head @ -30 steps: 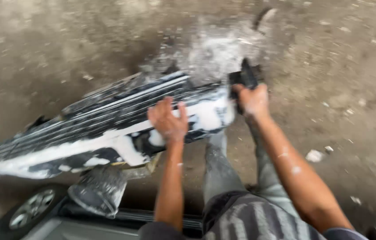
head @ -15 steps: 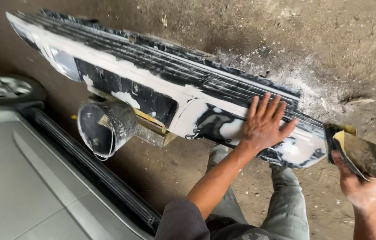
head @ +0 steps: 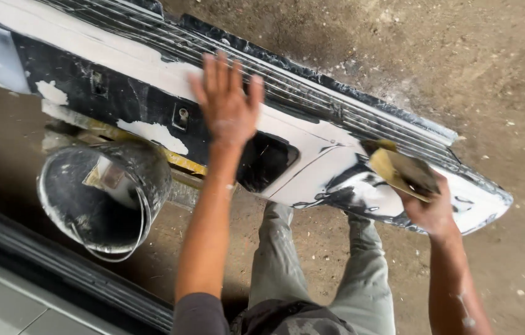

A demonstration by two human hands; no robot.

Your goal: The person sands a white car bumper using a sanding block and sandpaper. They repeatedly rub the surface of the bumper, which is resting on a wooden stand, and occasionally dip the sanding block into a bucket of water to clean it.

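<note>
L hand [head: 228, 105] slid left on bumper [head: 150, 68], flat, open; R hand [head: 430, 208] grips spreader [head: 402, 170].

Matt, filler-patched plastic bumper [head: 150, 74]; smeared metal bucket [head: 104, 198]; rough dirt floor [head: 492, 74].

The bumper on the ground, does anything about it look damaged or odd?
Yes. The bumper is patchy, white filler smeared unevenly over black. The left hand presses flat on it; the right hand holds a scraper. A stained bucket lies tipped beside it.
</note>
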